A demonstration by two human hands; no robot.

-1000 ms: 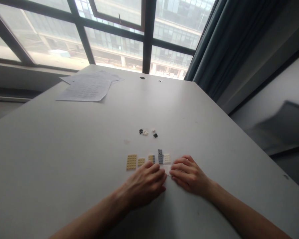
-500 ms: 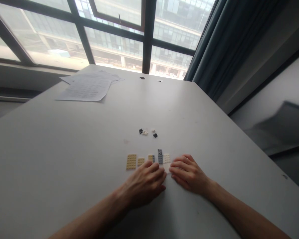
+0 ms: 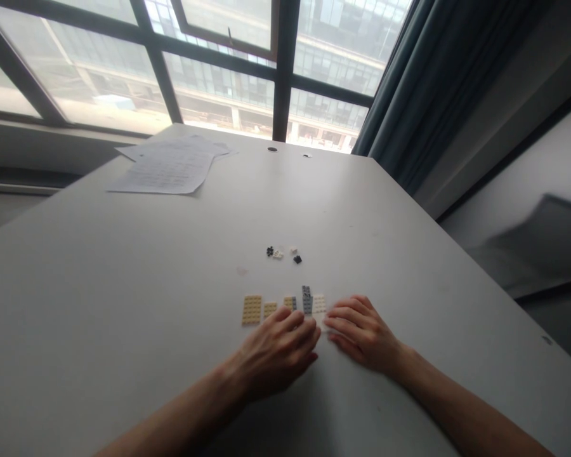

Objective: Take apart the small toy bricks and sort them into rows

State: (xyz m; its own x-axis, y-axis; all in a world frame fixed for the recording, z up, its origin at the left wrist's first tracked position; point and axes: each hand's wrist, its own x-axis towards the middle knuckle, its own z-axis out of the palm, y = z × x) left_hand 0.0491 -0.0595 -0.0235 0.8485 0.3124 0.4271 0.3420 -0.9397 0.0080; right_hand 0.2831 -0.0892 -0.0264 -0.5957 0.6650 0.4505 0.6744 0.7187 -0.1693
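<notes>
My left hand (image 3: 283,346) rests on the table with fingers bent forward and the thumb apart below them. Its fingertips reach the left edge of a smooth white piece (image 3: 320,322). Opposite it, my right hand (image 3: 361,330) lies with fingers stretched toward that piece's right edge. Just behind is a white studded brick plate (image 3: 318,303). Left of this stand a grey studded plate (image 3: 307,301) and a tan-and-grey one (image 3: 289,303), partly behind my left fingers. Further left lie a small tan plate (image 3: 269,310) and a larger tan plate (image 3: 252,310).
Beyond the row lie small black pieces (image 3: 269,251) (image 3: 297,259) and small white pieces (image 3: 278,254) (image 3: 293,250). Printed papers (image 3: 162,171) lie on the white table (image 3: 124,285) at the far left. A window and a dark curtain (image 3: 400,95) stand behind.
My left fingertips have shifted very slightly to the right against the smooth white piece. The right hand and the other pieces look the same, apart from a slight camera shift.
</notes>
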